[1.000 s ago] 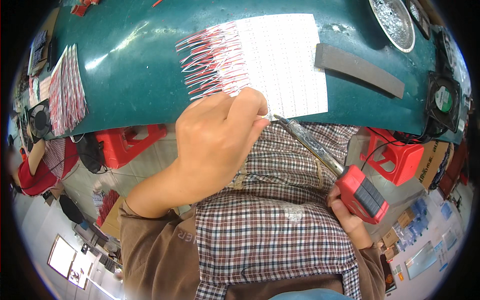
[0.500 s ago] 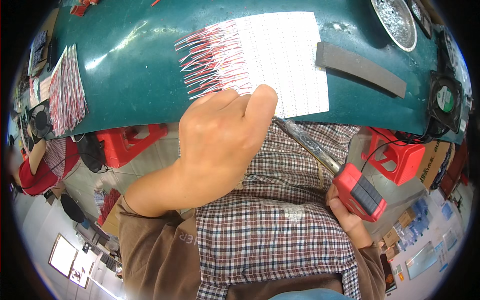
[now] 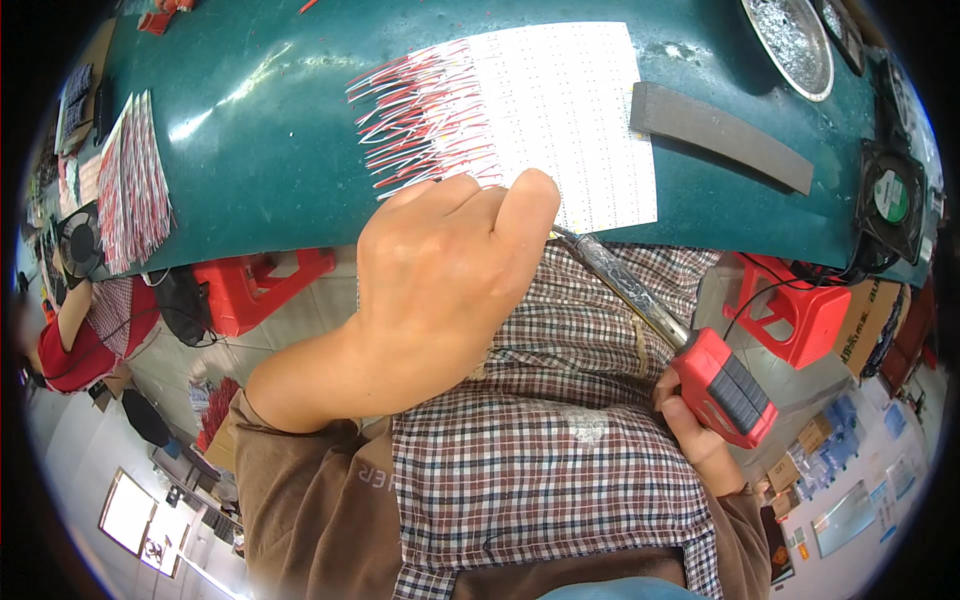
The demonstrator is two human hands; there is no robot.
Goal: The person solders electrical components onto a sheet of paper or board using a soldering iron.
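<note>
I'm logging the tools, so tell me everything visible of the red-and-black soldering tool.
The soldering tool has a red, plastic-looking body with a black panel, and a slim metal shaft with a shiny, crinkled-looking covering toward its dark, narrow tip. It slants up and leftward above the plaid apron, its tip near the left grip and the white sheet. The right grip holds the body; tip contact is unclear.

The right hand (image 3: 692,432) grips a red-handled soldering iron (image 3: 722,385); beyond the left hand (image 3: 445,250) lies a white circuit-board panel (image 3: 565,105).
</note>
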